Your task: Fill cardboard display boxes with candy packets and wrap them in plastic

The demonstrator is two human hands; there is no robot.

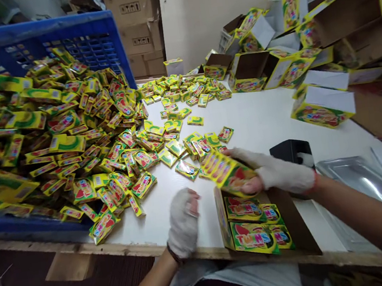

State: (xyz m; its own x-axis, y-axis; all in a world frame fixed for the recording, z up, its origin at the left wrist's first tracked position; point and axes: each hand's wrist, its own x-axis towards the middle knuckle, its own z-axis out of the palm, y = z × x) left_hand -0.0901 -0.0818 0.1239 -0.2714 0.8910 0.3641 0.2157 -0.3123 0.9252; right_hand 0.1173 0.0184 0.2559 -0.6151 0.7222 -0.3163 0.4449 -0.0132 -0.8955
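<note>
My right hand [266,170], in a white fingerless glove, grips a stack of small yellow candy boxes [228,171] with a watermelon print. It holds the stack tilted above an open cardboard carton [225,223]. Inside the carton lie several small boxes [254,238] marked "TWINS", in rows. To the carton's left, just above the white table [152,224], my left hand [183,222] is curled into a loose fist, also gloved. Nothing shows between its fingers. Loose candy boxes [143,185] are strewn over the table beyond it.
A tipped blue crate [118,44] at left spills a big heap of candy boxes. Open cartons [324,105] are piled at the back right. A black tape dispenser [289,150] and a clear plastic tray [363,185] sit at right. Brown cartons [135,23] stand behind.
</note>
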